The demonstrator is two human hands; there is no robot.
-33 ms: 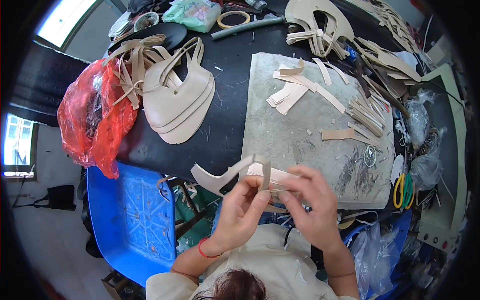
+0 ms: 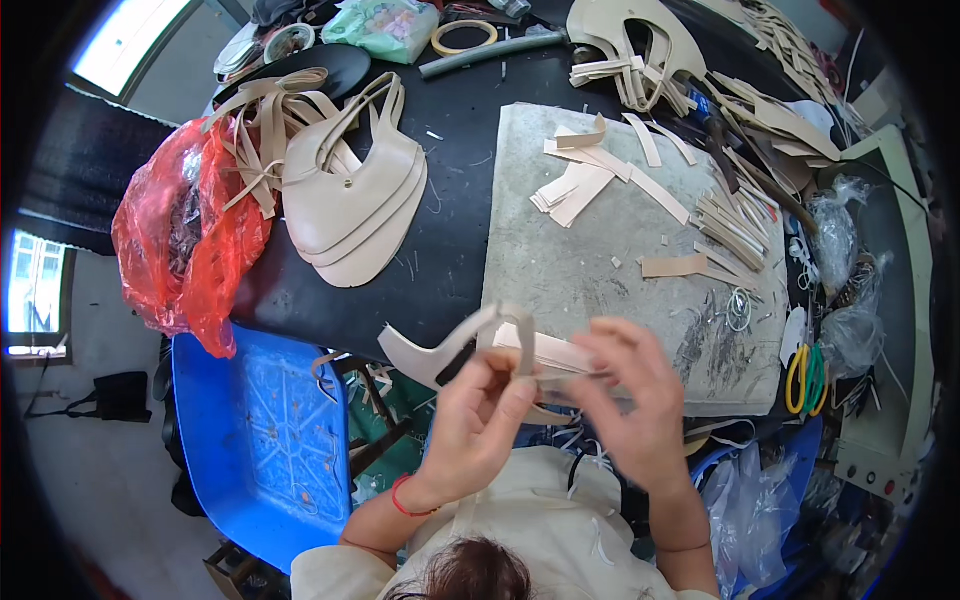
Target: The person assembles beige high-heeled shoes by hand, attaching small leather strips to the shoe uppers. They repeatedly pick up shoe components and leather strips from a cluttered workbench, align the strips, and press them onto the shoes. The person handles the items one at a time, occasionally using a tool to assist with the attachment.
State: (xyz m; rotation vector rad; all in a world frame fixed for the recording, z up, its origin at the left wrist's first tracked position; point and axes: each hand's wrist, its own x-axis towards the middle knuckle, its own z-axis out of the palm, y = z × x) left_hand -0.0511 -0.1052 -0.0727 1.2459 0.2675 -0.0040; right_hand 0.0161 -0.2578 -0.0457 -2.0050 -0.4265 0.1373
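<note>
A curved beige leather piece (image 2: 425, 352) with a narrow looped band is pinched between the thumb and fingers of my left hand (image 2: 470, 425), above the table's near edge. To its right, my right hand (image 2: 640, 415) is closed, thumb against fingers, on a narrow beige strip (image 2: 560, 379) stretching from the left fingertips. Motion blurs the right fingers and the strip's end. Just beyond both hands, a stack of pale strips (image 2: 545, 348) lies on the grey board (image 2: 640, 300). My left fingers hide part of the band.
Layered beige leather pieces (image 2: 350, 215) lie at the left, beside a red plastic bag (image 2: 185, 240). A blue plastic tub (image 2: 270, 450) stands below. Loose strips (image 2: 580, 190) and a wire coil (image 2: 739, 310) rest on the board; scissors (image 2: 806, 380) lie at its right edge.
My right hand has moved a little to the right, away from the left, and more of the narrow strip shows between them. The left hand keeps its hold on the leather piece.
</note>
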